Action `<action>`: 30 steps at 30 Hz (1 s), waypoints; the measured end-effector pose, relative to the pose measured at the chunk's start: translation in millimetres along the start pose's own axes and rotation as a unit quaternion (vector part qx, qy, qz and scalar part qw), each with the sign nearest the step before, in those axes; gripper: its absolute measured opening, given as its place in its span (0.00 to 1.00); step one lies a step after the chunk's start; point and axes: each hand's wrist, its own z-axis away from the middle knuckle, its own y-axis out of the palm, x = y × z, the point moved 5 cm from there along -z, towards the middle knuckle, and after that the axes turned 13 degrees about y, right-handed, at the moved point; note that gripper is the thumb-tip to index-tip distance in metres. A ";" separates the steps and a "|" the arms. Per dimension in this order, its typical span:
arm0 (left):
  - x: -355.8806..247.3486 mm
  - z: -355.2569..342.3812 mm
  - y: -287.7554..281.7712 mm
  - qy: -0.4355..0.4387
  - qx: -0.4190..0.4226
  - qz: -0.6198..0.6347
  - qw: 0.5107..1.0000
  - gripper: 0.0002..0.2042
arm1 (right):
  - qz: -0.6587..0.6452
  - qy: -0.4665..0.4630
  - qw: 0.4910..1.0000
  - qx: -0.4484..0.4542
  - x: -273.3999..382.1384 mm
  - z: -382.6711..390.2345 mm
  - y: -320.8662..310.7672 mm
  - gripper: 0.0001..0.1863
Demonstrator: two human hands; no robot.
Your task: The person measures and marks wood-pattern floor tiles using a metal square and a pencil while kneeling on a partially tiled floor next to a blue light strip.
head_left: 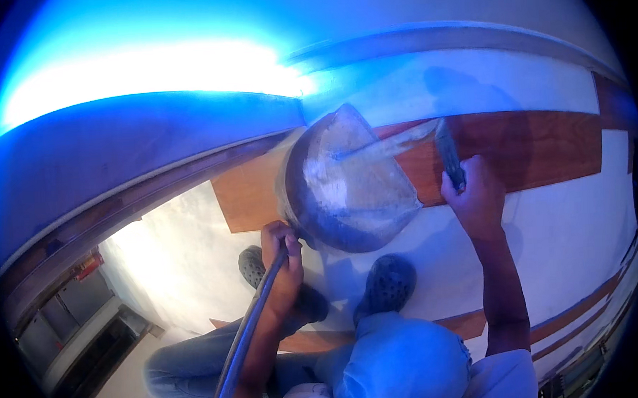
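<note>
A broad, shovel-like metal scoop [354,197] with a rounded back and a straight front edge rests over the floor in front of me. Pale grey residue smears its face. My left hand [280,245] is wrapped round its long metal handle [250,323], close to the scoop; the handle runs back along my left forearm to the lower edge. In my right hand [478,198] is a hand tool with a dark greenish handle [448,154]. From its top a long pale strip [395,142] reaches left across the scoop's face; whether it touches cannot be told.
Brown wood-patterned planks [544,146] lie among white floor areas. A wall with a baseboard [140,171] borders the left, another the back; bright bluish light glares there. My dark clogs [387,281] stand just below the scoop. A dark, box-like fixture [98,358] is at lower left.
</note>
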 end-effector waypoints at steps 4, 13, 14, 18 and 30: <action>5.2 0.3 1.1 0.016 -0.008 -0.006 1.000 0.09 | 0.010 0.003 0.999 -0.044 -4.6 3.7 -0.8 0.15; 8.6 -1.9 1.7 0.024 -0.004 0.002 1.000 0.10 | 0.066 0.084 0.989 -0.100 8.3 -80.7 44.6 0.19; 7.1 -2.6 0.5 0.034 -0.001 -0.007 0.999 0.10 | 0.063 0.084 0.990 -0.098 13.0 -84.7 50.0 0.19; -3.1 -6.1 -1.3 0.015 0.004 0.008 1.000 0.10 | 0.048 0.079 0.992 -0.085 30.6 -89.7 63.2 0.18; -22.8 -13.5 -3.0 -0.038 -0.013 0.056 0.998 0.12 | 0.056 0.076 0.994 -0.063 54.3 -100.5 64.2 0.13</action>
